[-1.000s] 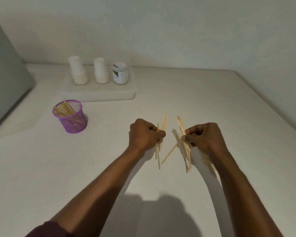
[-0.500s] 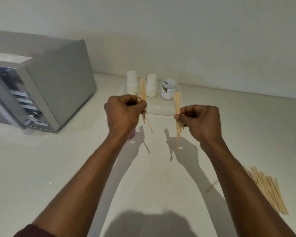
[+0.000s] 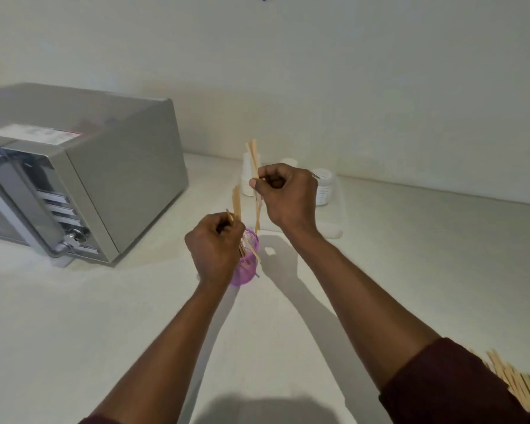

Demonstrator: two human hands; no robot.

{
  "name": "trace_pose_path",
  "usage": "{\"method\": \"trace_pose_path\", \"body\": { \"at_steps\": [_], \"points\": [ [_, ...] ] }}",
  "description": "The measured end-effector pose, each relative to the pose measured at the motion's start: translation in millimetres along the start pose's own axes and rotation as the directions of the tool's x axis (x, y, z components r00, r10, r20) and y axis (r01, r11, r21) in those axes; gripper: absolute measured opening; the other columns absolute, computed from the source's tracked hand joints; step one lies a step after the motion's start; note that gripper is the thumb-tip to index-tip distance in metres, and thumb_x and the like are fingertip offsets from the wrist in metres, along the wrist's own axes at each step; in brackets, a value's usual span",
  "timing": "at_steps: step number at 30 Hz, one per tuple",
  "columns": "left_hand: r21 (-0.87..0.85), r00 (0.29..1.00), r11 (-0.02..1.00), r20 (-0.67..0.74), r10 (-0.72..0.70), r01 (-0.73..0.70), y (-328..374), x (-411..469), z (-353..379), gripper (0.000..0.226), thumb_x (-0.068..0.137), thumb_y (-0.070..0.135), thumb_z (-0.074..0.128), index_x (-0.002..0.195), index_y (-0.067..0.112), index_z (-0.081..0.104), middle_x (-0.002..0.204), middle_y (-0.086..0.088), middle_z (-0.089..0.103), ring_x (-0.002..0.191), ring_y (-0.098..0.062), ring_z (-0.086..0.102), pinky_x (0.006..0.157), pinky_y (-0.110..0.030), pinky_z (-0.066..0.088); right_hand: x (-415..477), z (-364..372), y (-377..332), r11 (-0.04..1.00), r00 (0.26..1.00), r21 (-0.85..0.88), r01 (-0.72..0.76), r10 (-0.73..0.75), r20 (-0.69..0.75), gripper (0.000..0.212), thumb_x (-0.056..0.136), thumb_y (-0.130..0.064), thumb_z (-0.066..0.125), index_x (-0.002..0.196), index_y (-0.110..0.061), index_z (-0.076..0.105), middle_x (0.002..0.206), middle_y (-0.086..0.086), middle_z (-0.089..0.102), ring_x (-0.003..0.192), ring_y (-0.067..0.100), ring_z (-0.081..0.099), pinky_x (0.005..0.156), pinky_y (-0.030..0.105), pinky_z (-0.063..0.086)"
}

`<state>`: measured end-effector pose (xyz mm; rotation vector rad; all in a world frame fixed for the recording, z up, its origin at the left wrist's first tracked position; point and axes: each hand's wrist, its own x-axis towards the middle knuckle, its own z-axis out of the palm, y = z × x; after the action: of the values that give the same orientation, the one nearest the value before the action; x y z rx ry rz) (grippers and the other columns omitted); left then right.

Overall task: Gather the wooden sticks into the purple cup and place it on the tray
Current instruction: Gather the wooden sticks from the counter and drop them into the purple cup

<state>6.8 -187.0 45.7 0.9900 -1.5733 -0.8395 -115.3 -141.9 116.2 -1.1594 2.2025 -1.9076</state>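
Left hand (image 3: 214,249) was clenched on a few wooden sticks (image 3: 237,200), directly over the purple cup (image 3: 247,266); couldn't tell if the lower ends were inside. Right hand (image 3: 285,194) pinched a second bundle (image 3: 253,157) upright, higher, just behind the cup. Cup stood on the table (image 3: 104,316), just short of the white tray (image 3: 335,231). Loose pile (image 3: 514,377) lay near right. Microwave (image 3: 104,179) sat left.

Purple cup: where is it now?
Head view, centre: the purple cup stands on the counter, partly hidden by the left hand, just in front of the tray and right of the microwave.
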Motion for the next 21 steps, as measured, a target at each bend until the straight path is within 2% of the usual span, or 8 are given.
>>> {"method": "trace_pose_path", "body": {
  "at_steps": [3, 5, 8, 12, 15, 17, 19, 21],
  "points": [
    [0.011, 0.998, 0.999, -0.043, -0.049, 0.049, -3, 4, 4, 0.007, 0.084, 0.014, 0.081, 0.083, 0.007, 0.082, 0.069, -0.002, 0.075, 0.062, -0.017, 0.068, 0.067, -0.024, 0.053, 0, 9, 10, 1.0, 1.0, 0.003, -0.015, 0.015, 0.014, 0.015, 0.081, -0.015, 0.089, 0.095, -0.013, 0.083, 0.08, 0.0, 0.08, 0.074, 0.014, 0.076, 0.084, 0.038, 0.063],
    [-0.026, 0.992, 0.995, -0.079, -0.096, 0.095, 1, 13, 2, 0.008, 0.082, 0.017, 0.081, 0.081, 0.009, 0.082, 0.067, 0.0, 0.075, 0.06, -0.015, 0.068, 0.067, -0.03, 0.056, 0, 12, 14, 1.0, 1.0, 0.014, -0.024, 0.024, 0.015, 0.017, 0.081, -0.015, 0.089, 0.097, -0.012, 0.083, 0.081, 0.001, 0.081, 0.074, 0.013, 0.076, 0.083, 0.037, 0.064],
    [-0.074, 0.995, 0.996, -0.074, -0.064, 0.059, 7, 26, -1, 0.008, 0.082, 0.017, 0.08, 0.082, 0.011, 0.083, 0.068, 0.005, 0.076, 0.059, -0.009, 0.07, 0.063, -0.028, 0.058, 1, 13, 16, 0.999, 1.0, 0.033, 0.0, 0.0, -0.011, 0.018, 0.082, -0.015, 0.089, 0.098, -0.011, 0.083, 0.081, 0.0, 0.081, 0.073, 0.01, 0.076, 0.08, 0.032, 0.064],
    [-0.027, 0.998, 1.0, -0.064, 0.005, -0.007, 5, 31, 0, 0.009, 0.086, 0.017, 0.079, 0.084, 0.009, 0.082, 0.069, 0.001, 0.075, 0.061, -0.014, 0.07, 0.063, -0.023, 0.054, 4, 14, 14, 0.997, 0.997, 0.047, 0.057, -0.054, -0.057, 0.016, 0.081, -0.015, 0.089, 0.096, -0.012, 0.083, 0.079, -0.002, 0.081, 0.068, 0.005, 0.074, 0.075, 0.023, 0.061],
    [-0.012, 0.997, 0.999, -0.072, 0.036, -0.037, -6, 18, 2, 0.006, 0.086, 0.012, 0.08, 0.088, 0.006, 0.081, 0.071, 0.001, 0.073, 0.063, -0.014, 0.067, 0.062, -0.007, 0.045, 3, 16, 13, 0.997, 0.996, 0.052, 0.063, -0.059, -0.061, 0.016, 0.083, -0.015, 0.088, 0.097, -0.01, 0.083, 0.082, 0.001, 0.081, 0.073, 0.012, 0.077, 0.079, 0.033, 0.063],
    [-0.001, 0.996, 0.999, -0.084, 0.034, -0.035, -15, 8, 3, 0.006, 0.087, 0.01, 0.081, 0.091, 0.005, 0.082, 0.078, -0.002, 0.075, 0.062, -0.009, 0.066, 0.064, -0.003, 0.044, 0, 19, 15, 0.996, 0.997, 0.07, 0.059, -0.056, -0.049, 0.017, 0.083, -0.013, 0.087, 0.098, -0.008, 0.082, 0.083, 0.003, 0.081, 0.076, 0.017, 0.077, 0.081, 0.04, 0.064],
    [0.005, 0.997, 1.0, -0.078, 0.019, -0.019, -19, 1, 4, 0.008, 0.088, 0.012, 0.082, 0.094, 0.007, 0.082, 0.085, -0.004, 0.078, 0.069, -0.008, 0.068, 0.068, -0.008, 0.05, -4, 21, 19, 0.996, 0.998, 0.069, 0.056, -0.053, -0.045, 0.016, 0.083, -0.013, 0.088, 0.098, -0.009, 0.082, 0.083, 0.003, 0.081, 0.076, 0.017, 0.077, 0.08, 0.041, 0.063],
    [0.034, 0.996, 0.999, -0.089, -0.007, 0.01, -21, -6, 6, 0.009, 0.087, 0.015, 0.082, 0.094, 0.009, 0.083, 0.087, -0.003, 0.078, 0.074, -0.016, 0.07, 0.073, -0.027, 0.058, -10, 23, 25, 0.997, 0.998, 0.069, 0.045, -0.042, -0.04, 0.016, 0.083, -0.013, 0.088, 0.098, -0.009, 0.082, 0.083, 0.002, 0.081, 0.075, 0.016, 0.077, 0.08, 0.04, 0.064]
  ]
}}
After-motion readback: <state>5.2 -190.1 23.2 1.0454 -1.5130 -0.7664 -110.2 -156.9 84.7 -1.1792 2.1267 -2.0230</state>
